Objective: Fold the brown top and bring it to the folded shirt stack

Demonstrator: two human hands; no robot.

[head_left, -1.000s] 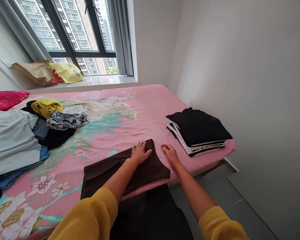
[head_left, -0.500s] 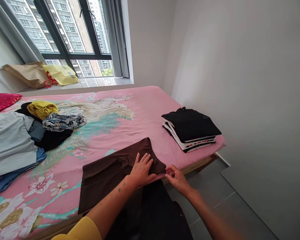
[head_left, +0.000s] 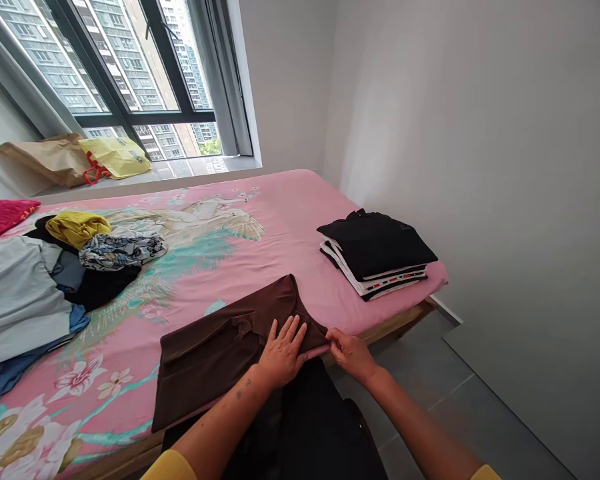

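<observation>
Head view: brown garment [head_left: 205,360] lies at the bed's [head_left: 300,200] near edge, long axis running along that edge. Left hand [head_left: 283,350] flat on it, fingers spread; right hand [head_left: 351,355] (nearer the bed's right corner) pinches the garment's right tip. Garment extends left from both hands. Pink sheet [head_left: 265,267] stretches beyond; folded stack [head_left: 377,247] sits apart, by the right corner.

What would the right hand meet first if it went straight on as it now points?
Past the brown garment it pinches, the right hand would probably first meet the left hand, spread on that garment, though depth is unclear.
</observation>
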